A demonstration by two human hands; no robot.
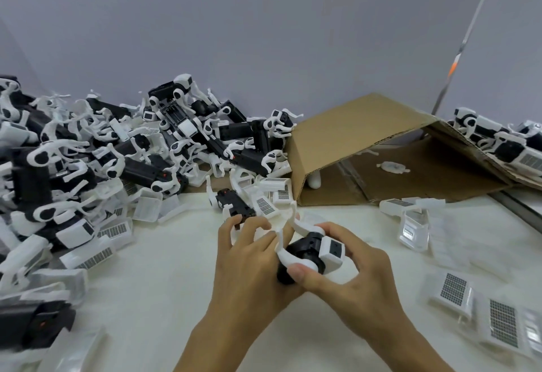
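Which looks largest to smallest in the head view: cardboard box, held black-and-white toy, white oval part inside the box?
1. cardboard box
2. black-and-white toy, though nearness to the camera enlarges it
3. white oval part, farther away, so its true size is unsure
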